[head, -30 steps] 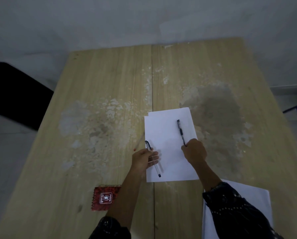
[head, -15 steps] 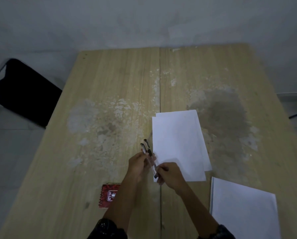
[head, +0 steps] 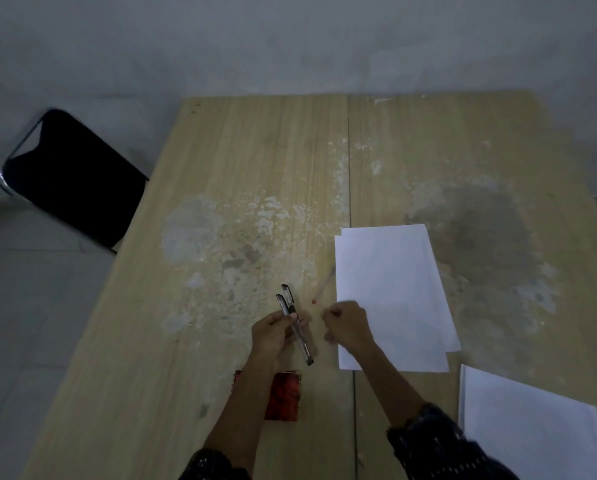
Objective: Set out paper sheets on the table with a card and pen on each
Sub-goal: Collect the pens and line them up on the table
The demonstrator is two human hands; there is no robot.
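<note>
My left hand (head: 273,332) grips two black-capped pens (head: 293,320) together, caps pointing away from me. My right hand (head: 347,325) hovers just right of them at the left edge of the white sheets (head: 390,292), fingers curled with nothing in them. These sheets lie slightly fanned in the table's middle. A third pen with a red tip (head: 323,287) lies on the wood beside the sheets' left edge. A red pack of cards (head: 283,396) lies near the front edge, partly hidden under my left forearm. Another stack of paper (head: 529,427) lies at the front right.
The wooden table (head: 255,174) has worn, pale patches and a dark stain on the right half. A black chair (head: 68,178) stands off the table's left side. A grey wall runs along the far edge.
My right hand lifted the pen off the sheets and passed it to my left hand, which now holds two. The right hand has drawn slightly apart. The view has swung left.
</note>
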